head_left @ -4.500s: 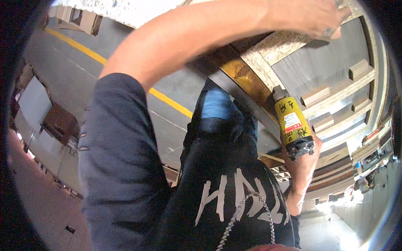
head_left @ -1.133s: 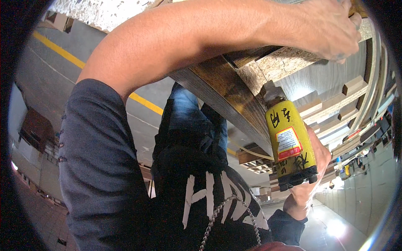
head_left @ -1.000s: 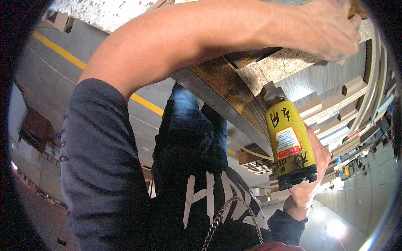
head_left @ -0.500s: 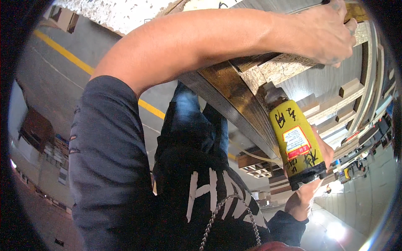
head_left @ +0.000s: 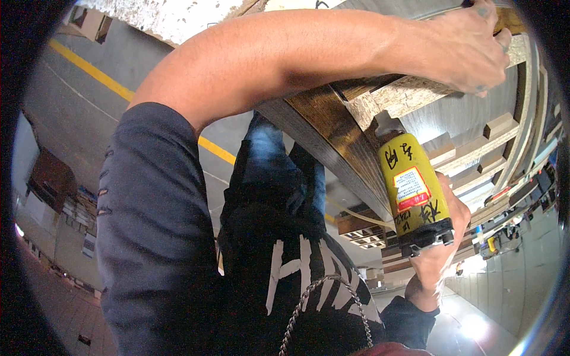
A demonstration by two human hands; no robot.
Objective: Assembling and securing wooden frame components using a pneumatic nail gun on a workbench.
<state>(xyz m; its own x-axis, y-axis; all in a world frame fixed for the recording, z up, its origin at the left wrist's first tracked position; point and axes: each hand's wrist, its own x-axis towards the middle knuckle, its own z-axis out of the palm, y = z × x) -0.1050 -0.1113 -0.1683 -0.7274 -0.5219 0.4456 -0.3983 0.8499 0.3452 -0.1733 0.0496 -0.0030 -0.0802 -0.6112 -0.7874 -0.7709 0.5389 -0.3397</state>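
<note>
From the left my bare forearm reaches across the top of the view. My left hand [head_left: 466,50] is at the upper right, fingers curled over a brown rail of a wooden frame [head_left: 323,113]; its fingertips are partly hidden. My right hand [head_left: 452,210], closed, holds a yellow handheld power tool [head_left: 409,178] from behind and below. The tool has a dark nose, a black rear end, a label and handwritten marks. Its nose points at the frame, close to a joint between a dark brown board and a rough chipboard strip [head_left: 409,95]. Whether it touches the wood, I cannot tell.
Short wood blocks [head_left: 500,127] sit along the frame's inner strips. A pale hose or cord [head_left: 356,215] curves below the frame. A white speckled surface [head_left: 160,18] lies at the upper left. Yellow floor line [head_left: 89,68] crosses the grey floor. Stacked wooden pieces [head_left: 362,237] stand beyond.
The power tool in my right hand has shifted slightly left and up, and turned a little more upright. My left hand has shifted slightly right along the frame.
</note>
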